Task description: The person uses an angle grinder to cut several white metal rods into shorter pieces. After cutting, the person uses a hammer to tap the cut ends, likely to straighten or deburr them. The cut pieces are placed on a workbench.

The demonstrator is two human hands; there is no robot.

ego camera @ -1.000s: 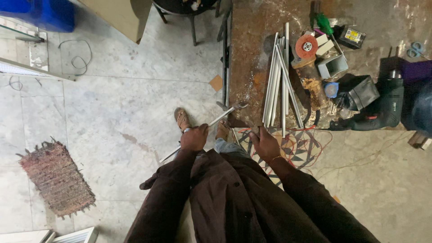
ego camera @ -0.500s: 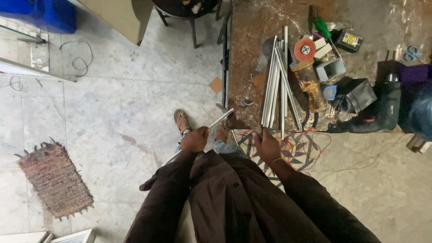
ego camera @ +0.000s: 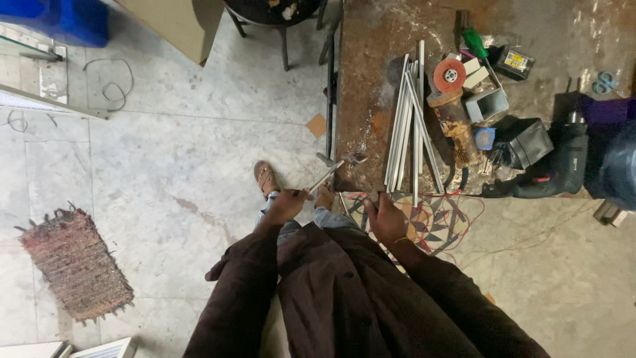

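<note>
Left hand (ego camera: 286,204) grips one metal rod (ego camera: 329,174); right hand (ego camera: 386,217), loosely curled and holding nothing, touches the rusty bench (ego camera: 371,99) edge below several aluminium strips (ego camera: 412,122)

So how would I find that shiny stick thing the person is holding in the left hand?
Start at the rusty brown workbench along the top of the picture and go to its near left corner. A thin silver metal bar slants from that corner down into the left hand. Unlike the bundle of pale metal strips lying on the bench, it is single and gripped.
</note>
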